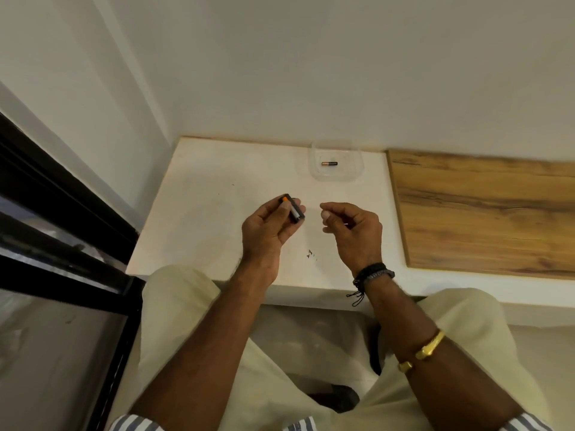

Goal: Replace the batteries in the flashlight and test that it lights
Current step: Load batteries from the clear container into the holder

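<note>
1. I am sitting at a pale tabletop [217, 181] set in a corner, looking down over my knees at both hands raised just above it.
2. My left hand [267, 228] is closed around a small dark flashlight [294, 209], thumb on top and fingers curled beneath, pinching it firmly. I judge I hold it this way to keep it steady and turned up toward my eyes, where my other hand can reach it.
3. The flashlight is short and black, lying slantwise across my fingers. Something orange shows at its upper left end and a pale grey patch shows along its side; I cannot tell whether these are batteries seated in an open compartment or parts of the casing.
4. My right hand [351, 225] hovers just beside the left, apart from it, thumb and forefinger drawn close together as in a pinch. Whether they hold anything is too small to tell.
5. At the far edge of the tabletop, near the wall, sits a clear plastic dish [357, 172] with one battery [329, 163] lying on its side in it, copper at one end and black at the other. The dish probably keeps loose batteries from rolling away.
6. I judge the battery swap is under way, and the light test is not yet done.
</note>
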A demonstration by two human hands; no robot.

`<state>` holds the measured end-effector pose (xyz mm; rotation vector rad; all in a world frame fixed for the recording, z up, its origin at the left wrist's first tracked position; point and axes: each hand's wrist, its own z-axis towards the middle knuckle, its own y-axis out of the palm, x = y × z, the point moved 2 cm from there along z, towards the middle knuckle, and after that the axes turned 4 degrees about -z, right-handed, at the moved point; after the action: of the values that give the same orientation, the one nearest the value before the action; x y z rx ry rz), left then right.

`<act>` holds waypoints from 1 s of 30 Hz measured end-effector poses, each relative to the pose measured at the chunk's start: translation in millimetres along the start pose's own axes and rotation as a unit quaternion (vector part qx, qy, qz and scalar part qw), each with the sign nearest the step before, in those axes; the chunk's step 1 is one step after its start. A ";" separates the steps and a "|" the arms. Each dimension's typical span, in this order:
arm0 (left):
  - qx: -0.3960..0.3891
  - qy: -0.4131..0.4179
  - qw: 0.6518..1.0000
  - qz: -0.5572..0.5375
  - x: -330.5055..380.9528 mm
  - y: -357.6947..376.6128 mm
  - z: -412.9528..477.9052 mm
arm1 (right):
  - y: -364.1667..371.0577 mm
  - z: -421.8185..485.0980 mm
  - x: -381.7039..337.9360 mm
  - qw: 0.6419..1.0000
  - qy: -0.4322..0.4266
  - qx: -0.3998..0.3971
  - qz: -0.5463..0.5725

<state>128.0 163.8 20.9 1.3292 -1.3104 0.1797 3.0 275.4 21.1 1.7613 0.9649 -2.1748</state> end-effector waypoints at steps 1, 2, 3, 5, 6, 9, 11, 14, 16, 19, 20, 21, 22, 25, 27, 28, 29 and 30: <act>0.008 0.001 1.000 -0.018 3.8 -1.0 3.2 | -0.4 7.5 1.3 1.000 0.008 0.000 -0.004; 0.017 0.002 0.999 -0.036 7.2 -2.2 5.7 | -1.4 15.2 2.0 1.000 0.016 0.001 -0.007; 0.028 0.001 0.998 -0.051 9.8 -3.1 8.9 | -2.2 24.4 2.9 1.000 0.025 0.003 -0.008; 0.050 -0.004 0.997 -0.063 11.8 -4.5 14.4 | -3.3 43.9 4.7 0.999 0.042 0.014 -0.012; 0.057 -0.008 0.996 -0.066 11.3 -5.0 16.8 | -3.1 53.9 5.3 0.999 0.047 0.019 -0.017; 0.061 -0.019 0.994 -0.085 8.8 -6.9 21.1 | 0.1 84.8 7.8 0.998 0.051 0.025 -0.038; 0.054 -0.023 0.994 -0.096 7.8 -8.9 24.6 | 4.3 105.9 10.9 0.996 0.050 0.025 -0.067; 0.047 -0.028 0.993 -0.103 5.5 -12.5 29.5 | 11.7 139.6 17.1 0.988 0.044 0.017 -0.144; 0.047 -0.033 0.992 -0.109 4.8 -15.2 32.6 | 18.9 160.5 22.5 0.976 0.039 0.009 -0.215; 0.045 -0.039 0.992 -0.111 4.2 -20.1 44.1 | 34.8 192.7 34.1 0.957 0.050 -0.011 -0.284; 0.044 -0.040 0.992 -0.109 4.2 -20.3 43.6 | 36.8 198.9 36.3 0.951 0.052 -0.021 -0.304; 0.041 -0.042 0.992 -0.107 3.9 -21.4 43.3 | 38.6 204.8 38.6 0.945 0.056 -0.031 -0.321; 0.037 -0.044 0.993 -0.107 3.4 -21.8 40.9 | 37.9 209.5 40.2 0.940 0.060 -0.038 -0.334; 0.035 -0.052 0.992 -0.110 2.1 -22.8 39.3 | 39.6 222.0 46.1 0.923 0.074 -0.060 -0.372; 0.038 -0.057 0.991 -0.113 1.9 -24.6 42.4 | 45.3 227.2 50.5 0.911 0.078 -0.071 -0.398; 0.038 -0.060 0.991 -0.114 1.8 -25.0 43.4 | 48.0 228.5 52.1 0.906 0.078 -0.075 -0.410; 0.037 -0.063 0.991 -0.116 1.3 -24.9 43.6 | 49.3 229.9 53.7 0.901 0.077 -0.076 -0.419; 0.035 -0.066 0.990 -0.118 0.7 -24.6 43.5 | 50.1 230.8 55.3 0.899 0.076 -0.075 -0.425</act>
<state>121.1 121.9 -5.5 1.5659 -1.2534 -0.0253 -173.2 116.2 -28.4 1.6175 2.2052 -2.2858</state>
